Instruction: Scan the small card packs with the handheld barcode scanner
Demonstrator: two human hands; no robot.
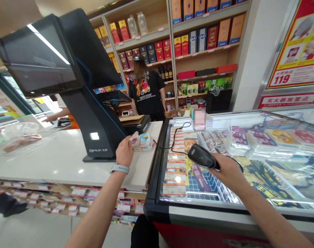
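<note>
My right hand (228, 170) is wrapped round the grip of a black corded barcode scanner (202, 156) above the glass-topped freezer (160, 203). Its cable runs back towards the counter. On the white counter (69, 167), my left hand (124, 152) is closed at the edge of a small clear plastic pack (134, 140) with a reddish print. What the pack contains is too small to tell. Right beside it lies another small pack with a blue and white label (144, 139).
A black checkout terminal (98, 120) stands on the counter to the left. Frozen packs (239, 137) and price tags (175, 172) fill the freezer area. A person in a black shirt (148, 91) stands before shelves of boxed bottles (181, 44). Another person's arm (57, 115) reaches in behind the terminal.
</note>
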